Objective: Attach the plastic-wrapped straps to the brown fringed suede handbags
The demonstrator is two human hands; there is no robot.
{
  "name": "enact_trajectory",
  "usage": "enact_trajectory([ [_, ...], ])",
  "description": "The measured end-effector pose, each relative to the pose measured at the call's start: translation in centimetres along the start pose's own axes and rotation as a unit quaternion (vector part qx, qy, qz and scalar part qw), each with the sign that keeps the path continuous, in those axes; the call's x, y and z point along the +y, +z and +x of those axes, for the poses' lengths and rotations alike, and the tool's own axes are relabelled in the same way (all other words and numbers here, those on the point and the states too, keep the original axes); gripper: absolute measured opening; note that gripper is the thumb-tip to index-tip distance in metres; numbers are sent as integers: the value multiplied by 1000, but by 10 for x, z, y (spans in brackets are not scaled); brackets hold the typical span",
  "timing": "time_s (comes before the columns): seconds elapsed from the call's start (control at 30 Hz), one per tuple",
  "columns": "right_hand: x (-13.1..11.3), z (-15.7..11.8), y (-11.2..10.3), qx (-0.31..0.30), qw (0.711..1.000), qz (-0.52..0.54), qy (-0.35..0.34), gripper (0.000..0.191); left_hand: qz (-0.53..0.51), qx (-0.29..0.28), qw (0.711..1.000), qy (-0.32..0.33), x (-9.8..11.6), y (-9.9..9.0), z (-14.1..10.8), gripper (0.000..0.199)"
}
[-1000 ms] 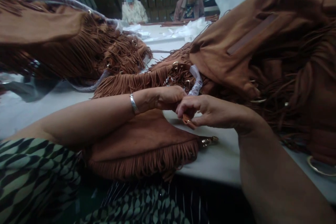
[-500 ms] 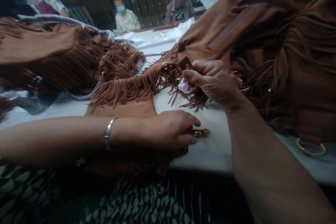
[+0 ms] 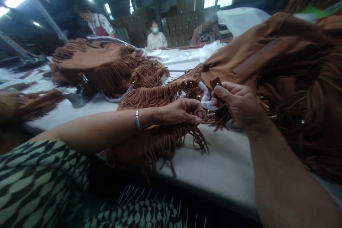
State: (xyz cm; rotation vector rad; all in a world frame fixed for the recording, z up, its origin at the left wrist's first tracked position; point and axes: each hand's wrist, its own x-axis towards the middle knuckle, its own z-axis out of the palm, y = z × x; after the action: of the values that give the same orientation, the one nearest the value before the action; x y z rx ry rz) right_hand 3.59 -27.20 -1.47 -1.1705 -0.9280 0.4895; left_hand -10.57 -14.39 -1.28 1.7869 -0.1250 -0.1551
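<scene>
A brown fringed bag (image 3: 149, 94) lies on the white table in front of me. My left hand (image 3: 184, 111), with a silver bracelet at its wrist, pinches a gold metal ring (image 3: 201, 113) beside the fringe. My right hand (image 3: 237, 101) is closed on a brown leather tab (image 3: 215, 82). White wrapping (image 3: 207, 97) hangs between the two hands, next to the right fingertips. Loose fringe (image 3: 192, 135) hangs below my left hand towards the table's front edge.
Brown fringed bags (image 3: 91, 57) are piled at the left, and a larger heap (image 3: 272, 50) rises at the right. Across the white table (image 3: 213, 153) are several people; one (image 3: 157, 39) wears a mask. Cardboard boxes stand behind them.
My left hand has risen from the table towards my right hand and now holds the ring. Fringe below it has come into view. The camera view has tilted up and left.
</scene>
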Motion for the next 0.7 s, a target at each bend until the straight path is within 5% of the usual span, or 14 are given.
enact_trajectory([
  [0.17, 8, 2, 8, -50, 998, -2, 45, 33, -122, 81, 989, 15, 1, -28, -4, 29],
  [0.4, 27, 3, 31, -71, 989, 19, 130, 33, -193, 83, 977, 17, -19, -45, -9, 30],
  [0.7, 43, 8, 37, -18, 965, 27, 259, 35, -304, 110, 946, -36, -32, -62, -24, 41],
])
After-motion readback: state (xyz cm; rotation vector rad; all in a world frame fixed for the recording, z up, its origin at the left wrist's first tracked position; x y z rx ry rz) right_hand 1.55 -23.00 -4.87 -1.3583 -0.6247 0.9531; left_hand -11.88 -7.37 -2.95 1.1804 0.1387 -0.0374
